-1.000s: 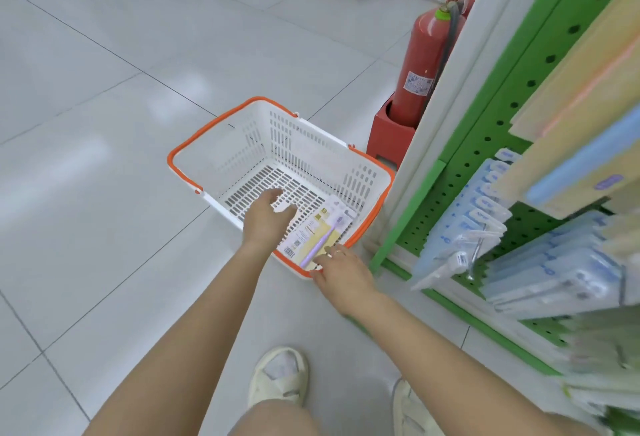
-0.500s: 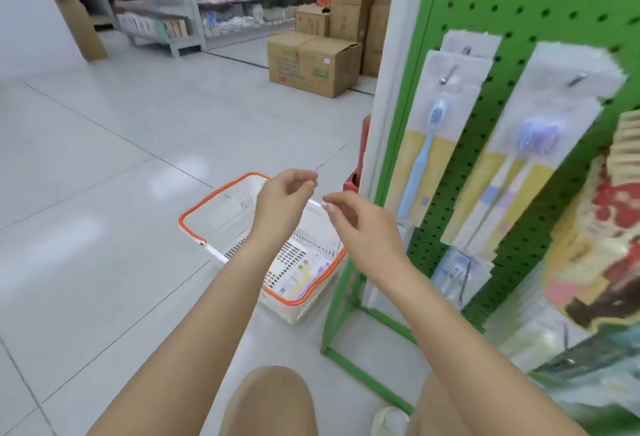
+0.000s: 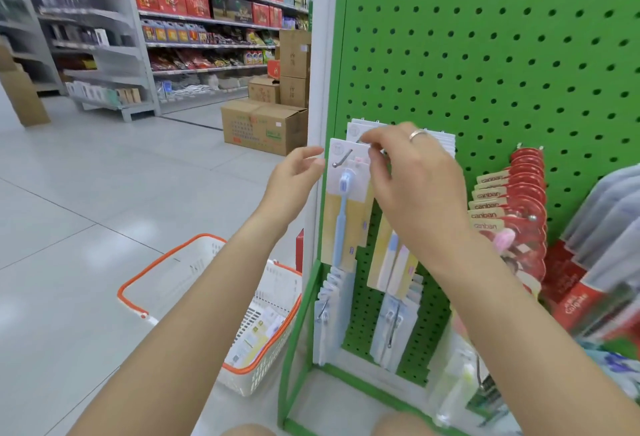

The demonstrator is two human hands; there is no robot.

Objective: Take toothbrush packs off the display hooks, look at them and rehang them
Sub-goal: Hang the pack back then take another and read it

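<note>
A toothbrush pack with a blue brush hangs on a metal hook at the left of the green pegboard. My left hand hovers at this pack's left edge with relaxed fingers, holding nothing. Just right of it hangs a second row of packs. My right hand pinches the top of the front pack there, at the hook. More packs hang on lower hooks.
A white basket with an orange rim stands on the floor at the lower left, with a toothbrush pack in it. Red carded packs hang right of my right hand. Cardboard boxes and stocked shelves stand behind.
Both hands rose from the basket on the floor to the pegboard hooks. The view lifted with them, and my right hand now pinches a hanging pack's top.
</note>
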